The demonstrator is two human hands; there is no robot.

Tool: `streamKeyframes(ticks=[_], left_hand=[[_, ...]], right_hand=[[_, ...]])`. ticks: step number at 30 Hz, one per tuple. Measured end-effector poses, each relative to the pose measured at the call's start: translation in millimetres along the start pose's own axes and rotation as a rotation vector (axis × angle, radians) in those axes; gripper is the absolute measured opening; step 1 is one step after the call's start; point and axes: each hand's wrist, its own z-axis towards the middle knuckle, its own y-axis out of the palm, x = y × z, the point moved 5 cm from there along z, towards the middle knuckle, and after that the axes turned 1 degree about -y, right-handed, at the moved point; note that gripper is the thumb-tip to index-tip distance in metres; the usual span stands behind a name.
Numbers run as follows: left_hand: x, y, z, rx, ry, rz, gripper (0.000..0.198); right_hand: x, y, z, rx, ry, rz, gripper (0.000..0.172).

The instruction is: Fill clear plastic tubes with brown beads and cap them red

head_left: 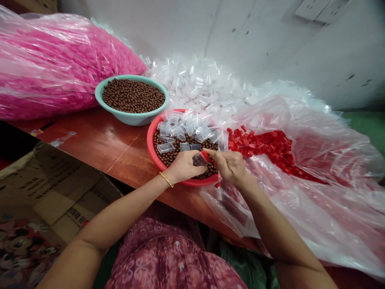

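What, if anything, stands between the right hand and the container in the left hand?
Nothing visible: the left hand holds the container over the red basin, and the right hand is right at its red cap.

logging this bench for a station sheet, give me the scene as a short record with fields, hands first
left hand: holds clear plastic container, dark contents, red cap at its end
right hand: fingertips at that red cap
red basin: brown balls, clear plastic tubes on top
teal basin: brown balls, heaped
right side: loose red caps in open plastic bag
back left: bag of pink pieces
by wall: pile of clear containers
surface: reddish-brown table
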Motion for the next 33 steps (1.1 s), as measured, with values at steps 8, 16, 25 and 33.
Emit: streamKeyframes(ticks=[8,16,25,33], left_hand=[[8.4,-0.1,-6.8,-0.039,0.013,0.236,0.009],[9.5,1.0,-9.8,-0.019,0.001,0.507,0.021],[28.2,-22.7,-36.7,0.152,0.135,0.414,0.026],[-10.8,-171.8,-96.9,0.552,-0.585,1.130,0.039]], right_hand=[[-3.6,31.0,39.3,-0.009,0.217,0.437,0.085],[-12.8,37.4,32.4,-0.185,0.191,0.407,0.090],[19.2,-20.8,20.9,0.203,0.374,0.563,0.068],[57.7,-36.7,-68.7,-0.237,0.330,-0.251,0.019]])
